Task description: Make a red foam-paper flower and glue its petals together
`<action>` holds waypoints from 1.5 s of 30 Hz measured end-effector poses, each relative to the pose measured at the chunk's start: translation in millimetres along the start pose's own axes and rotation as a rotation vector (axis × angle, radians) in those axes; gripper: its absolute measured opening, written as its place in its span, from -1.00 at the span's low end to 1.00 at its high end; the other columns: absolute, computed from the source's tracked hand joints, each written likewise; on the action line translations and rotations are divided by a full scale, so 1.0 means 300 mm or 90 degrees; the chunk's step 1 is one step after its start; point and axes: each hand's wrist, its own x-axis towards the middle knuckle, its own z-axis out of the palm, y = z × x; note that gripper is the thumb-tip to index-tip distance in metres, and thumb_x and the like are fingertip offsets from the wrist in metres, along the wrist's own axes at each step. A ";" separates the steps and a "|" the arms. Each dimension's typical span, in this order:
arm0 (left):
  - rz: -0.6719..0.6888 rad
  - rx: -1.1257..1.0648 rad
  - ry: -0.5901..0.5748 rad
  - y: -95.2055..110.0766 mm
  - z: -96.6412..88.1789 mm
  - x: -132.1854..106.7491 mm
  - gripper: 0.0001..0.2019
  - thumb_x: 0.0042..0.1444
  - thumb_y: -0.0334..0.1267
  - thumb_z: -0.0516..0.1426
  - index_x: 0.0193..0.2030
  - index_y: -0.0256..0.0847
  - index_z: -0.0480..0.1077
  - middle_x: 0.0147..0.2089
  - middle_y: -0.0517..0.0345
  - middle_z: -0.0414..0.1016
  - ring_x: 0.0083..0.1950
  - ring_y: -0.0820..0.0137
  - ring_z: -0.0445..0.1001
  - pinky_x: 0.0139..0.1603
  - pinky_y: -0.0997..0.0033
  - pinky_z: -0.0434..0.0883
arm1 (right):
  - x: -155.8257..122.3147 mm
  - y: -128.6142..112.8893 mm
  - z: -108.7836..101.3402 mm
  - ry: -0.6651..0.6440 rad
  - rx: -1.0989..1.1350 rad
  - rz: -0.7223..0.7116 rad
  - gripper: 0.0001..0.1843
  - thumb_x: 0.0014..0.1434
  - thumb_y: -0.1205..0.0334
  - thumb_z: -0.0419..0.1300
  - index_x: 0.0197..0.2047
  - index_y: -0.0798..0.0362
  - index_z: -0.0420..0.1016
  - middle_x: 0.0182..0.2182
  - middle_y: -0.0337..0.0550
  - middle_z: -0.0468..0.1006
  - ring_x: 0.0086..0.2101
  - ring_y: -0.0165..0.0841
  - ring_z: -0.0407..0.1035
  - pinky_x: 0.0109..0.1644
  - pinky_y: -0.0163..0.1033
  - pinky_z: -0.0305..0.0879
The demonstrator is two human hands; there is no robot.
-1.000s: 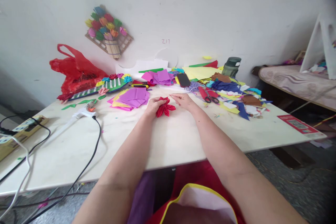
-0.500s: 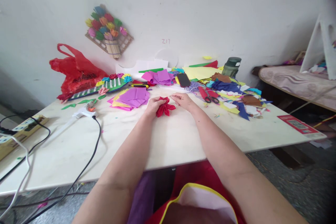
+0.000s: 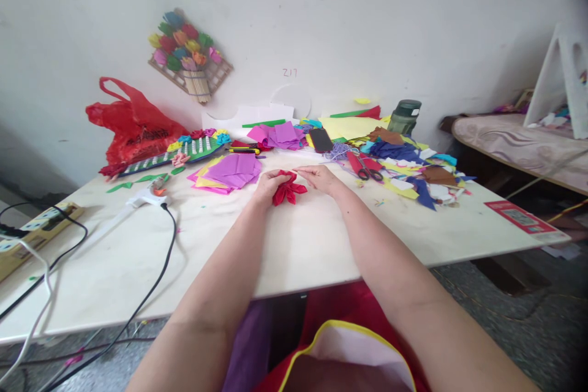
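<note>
A red folded paper flower [image 3: 288, 191] lies on the pale table [image 3: 298, 245] in front of me. My left hand [image 3: 267, 184] is closed around the flower's left side. Just right of the flower, my right hand [image 3: 320, 176] has its fingers pinched together; whatever they hold is too small to make out. A stack of purple and pink paper squares [image 3: 232, 171] lies behind my left hand.
Red-handled scissors [image 3: 365, 167] and a heap of coloured paper scraps [image 3: 413, 168] are at the right. A white glue gun [image 3: 147, 196] with a black cord, a power strip [image 3: 39, 226], a red plastic bag [image 3: 133, 122], a dark phone [image 3: 320, 139] and a green jar [image 3: 405, 116] also sit on the table.
</note>
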 end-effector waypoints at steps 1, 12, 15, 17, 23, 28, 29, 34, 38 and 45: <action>0.000 0.002 0.000 0.002 0.001 -0.002 -0.76 -0.37 -0.23 0.38 -0.51 -0.27 0.53 -0.51 0.11 0.52 -0.49 0.46 0.42 -0.42 0.47 0.32 | -0.001 0.000 -0.001 -0.004 -0.001 -0.001 -0.37 0.09 -0.15 0.22 0.02 0.21 0.57 -0.71 -0.38 0.17 -0.60 -0.49 0.04 -0.51 -0.33 0.03; -0.009 0.012 0.000 -0.001 0.000 0.000 -0.76 -0.36 -0.25 0.36 -0.48 -0.28 0.53 -0.49 0.07 0.55 -0.48 0.42 0.46 -0.41 0.45 0.35 | -0.002 -0.017 -0.009 -0.024 -0.022 -0.032 -0.43 0.06 -0.10 0.22 -0.05 0.20 0.62 -0.68 -0.37 0.27 -0.57 -0.51 0.08 -0.44 -0.32 0.08; -0.015 0.010 -0.001 -0.006 -0.004 0.004 -0.74 -0.36 -0.23 0.36 -0.47 -0.29 0.52 -0.48 0.04 0.56 -0.46 0.38 0.49 -0.38 0.42 0.38 | -0.002 -0.019 -0.009 -0.022 -0.018 -0.047 -0.42 0.05 -0.10 0.23 -0.03 0.20 0.61 -0.64 -0.36 0.28 -0.56 -0.52 0.07 -0.43 -0.32 0.07; -0.018 0.006 0.001 -0.004 -0.004 0.003 -0.73 -0.36 -0.22 0.37 -0.46 -0.30 0.51 -0.49 0.04 0.56 -0.46 0.38 0.50 -0.39 0.42 0.38 | -0.001 -0.019 -0.008 -0.022 -0.017 -0.046 -0.41 0.05 -0.09 0.23 -0.01 0.20 0.60 -0.64 -0.37 0.27 -0.55 -0.52 0.07 -0.43 -0.32 0.07; -0.026 -0.008 0.008 0.008 0.010 -0.007 -0.73 -0.36 -0.22 0.38 -0.48 -0.30 0.51 -0.51 0.09 0.53 -0.49 0.43 0.46 -0.43 0.48 0.35 | -0.002 -0.024 -0.009 -0.033 -0.020 -0.027 -0.43 0.06 -0.04 0.24 0.01 0.20 0.59 -0.67 -0.39 0.24 -0.56 -0.52 0.05 -0.42 -0.31 0.06; -0.025 -0.001 0.007 0.006 0.007 -0.006 -0.76 -0.34 -0.24 0.36 -0.49 -0.31 0.53 -0.51 0.08 0.53 -0.50 0.45 0.44 -0.44 0.48 0.34 | -0.007 -0.030 -0.007 -0.047 0.005 0.002 -0.42 0.07 0.02 0.24 0.08 0.22 0.54 -0.68 -0.41 0.21 -0.57 -0.52 0.05 -0.43 -0.31 0.06; -0.027 0.000 0.005 0.006 0.006 -0.006 -0.77 -0.34 -0.24 0.37 -0.49 -0.31 0.53 -0.52 0.08 0.53 -0.51 0.45 0.44 -0.44 0.48 0.33 | -0.007 -0.029 -0.006 -0.046 0.009 0.007 -0.41 0.07 0.03 0.24 0.09 0.23 0.54 -0.68 -0.41 0.21 -0.57 -0.52 0.05 -0.43 -0.31 0.06; -0.032 -0.002 -0.003 0.008 0.005 -0.006 -0.77 -0.33 -0.24 0.37 -0.50 -0.31 0.52 -0.50 0.06 0.54 -0.51 0.45 0.45 -0.44 0.46 0.33 | -0.004 -0.017 -0.003 -0.041 0.015 0.007 -0.42 0.06 0.00 0.24 0.07 0.20 0.56 -0.68 -0.41 0.21 -0.57 -0.52 0.05 -0.44 -0.31 0.03; -0.040 0.000 -0.006 0.005 0.003 -0.002 -0.74 -0.35 -0.22 0.39 -0.50 -0.31 0.52 -0.52 0.04 0.54 -0.52 0.43 0.45 -0.46 0.45 0.33 | -0.005 -0.015 -0.004 -0.036 0.007 0.002 -0.43 0.04 -0.02 0.25 0.02 0.20 0.59 -0.67 -0.42 0.18 -0.57 -0.53 0.02 -0.45 -0.32 0.01; -0.056 0.000 -0.004 0.009 0.005 -0.004 -0.74 -0.35 -0.21 0.40 -0.52 -0.30 0.51 -0.53 0.03 0.54 -0.53 0.42 0.44 -0.46 0.45 0.33 | 0.005 0.000 -0.006 -0.025 -0.032 -0.042 -0.51 0.04 -0.01 0.24 -0.08 0.18 0.64 -0.66 -0.38 0.20 -0.55 -0.51 0.06 -0.42 -0.32 0.07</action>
